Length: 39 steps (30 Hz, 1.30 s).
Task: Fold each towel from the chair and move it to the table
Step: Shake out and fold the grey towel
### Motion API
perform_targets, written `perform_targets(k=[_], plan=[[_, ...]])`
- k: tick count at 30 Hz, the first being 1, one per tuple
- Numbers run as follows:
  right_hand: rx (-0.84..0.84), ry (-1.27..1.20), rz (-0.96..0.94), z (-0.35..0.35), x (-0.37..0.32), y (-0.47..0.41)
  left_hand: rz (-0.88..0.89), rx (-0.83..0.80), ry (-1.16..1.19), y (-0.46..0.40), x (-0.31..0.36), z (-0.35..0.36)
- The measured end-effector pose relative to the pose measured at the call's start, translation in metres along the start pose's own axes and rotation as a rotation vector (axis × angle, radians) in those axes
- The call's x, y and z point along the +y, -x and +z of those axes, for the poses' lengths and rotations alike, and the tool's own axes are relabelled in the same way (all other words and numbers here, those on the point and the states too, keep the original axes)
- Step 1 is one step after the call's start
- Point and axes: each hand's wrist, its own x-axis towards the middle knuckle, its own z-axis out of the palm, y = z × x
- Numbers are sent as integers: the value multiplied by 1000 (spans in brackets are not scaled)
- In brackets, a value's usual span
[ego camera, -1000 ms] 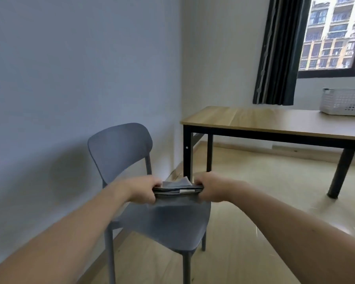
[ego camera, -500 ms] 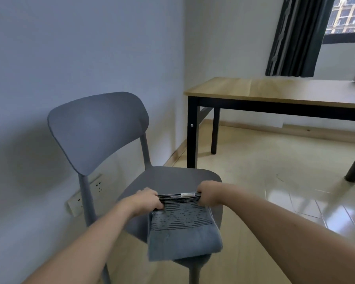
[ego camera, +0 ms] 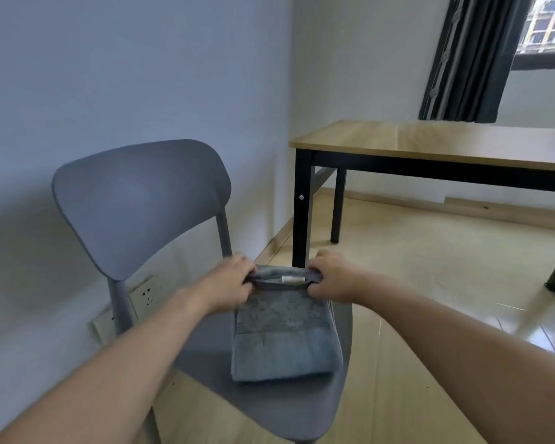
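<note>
Your left hand (ego camera: pixel 229 283) and right hand (ego camera: pixel 332 278) fingers pinch the folded grey-blue patterned towel (ego camera: pixel 284 338), lying on the grey plastic chair (ego camera: pixel 212 354) seat. White label (ego camera: pixel 291 279) unreadable. Wood-topped worktop (ego camera: pixel 430 139) at 1 o'clock.

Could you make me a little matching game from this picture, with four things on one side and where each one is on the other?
Things:
1. towel
2. chair
3. table
4. wall socket

Places:
A. low on the wall behind the chair
B. lying on the seat, far edge gripped by both hands
C. under the window, right of the chair
D. against the left wall

Pairs: 1-B, 2-D, 3-C, 4-A
</note>
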Motion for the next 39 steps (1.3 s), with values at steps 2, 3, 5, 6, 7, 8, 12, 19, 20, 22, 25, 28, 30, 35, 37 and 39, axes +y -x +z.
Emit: perform_targets(k=[2,3,5,6,7,8,12,19,20,22,25,28,30,35,37,39], plan=[[162,-101,-53,-21,-4,17,125,220,-164,16,8,-27],[217,-124,-77,-27,-7,28,205,338,-242,26,12,-36],[258,-111,-98,-29,-14,49,357,473,-407,45,16,-41],[253,-88,-99,-26,-18,59,407,505,-473,53,16,-37],[235,-70,-101,-21,-21,68,438,516,-525,61,16,-30],[210,-65,-103,-16,-24,76,447,513,-558,67,16,-22],[124,-51,-152,0,-29,91,369,461,-552,83,17,-1],[-32,-16,-104,14,-26,85,175,122,-370,83,26,14],[-50,-4,-103,15,-25,83,169,63,-330,82,29,14],[-71,43,-137,14,-26,81,133,-7,-191,79,35,12],[-68,76,-155,-1,-28,77,17,-60,51,71,41,0],[-47,24,-139,-21,-29,75,-50,-91,110,66,40,-12],[-46,-8,-111,-32,-30,73,-68,-63,135,62,43,-20],[218,-143,-134,-68,-36,66,80,351,-261,39,57,-54],[380,-145,-140,-78,-37,65,188,600,-430,37,61,-67],[468,-8,-175,-73,-36,69,246,684,-474,43,60,-67]])
